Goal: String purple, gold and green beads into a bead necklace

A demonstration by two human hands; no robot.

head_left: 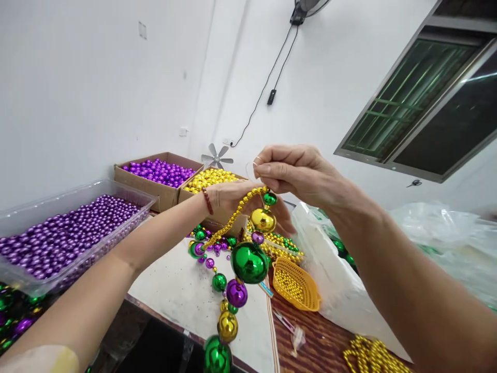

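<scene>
Raised in front of me, my right hand [295, 168] pinches a thin clear thread [250, 167] between thumb and forefinger, at the top of a bead necklace [249, 262]. My left hand [236, 197] is just behind, touching the necklace near its top; its thumb and forefinger are partly hidden by my right hand, and its lower fingers stretch to the right. Small gold beads run down one side of the necklace. Large green, purple and gold beads hang down the other, over the table.
A clear tub [77, 269] of purple beads stands left, beside cardboard boxes of purple [147, 186] and gold beads [212, 178]. A yellow basket [308, 295], tweezers [285, 321] and gold bead strings [370, 357] lie on the wooden table. Plastic bags [322, 259] are at right.
</scene>
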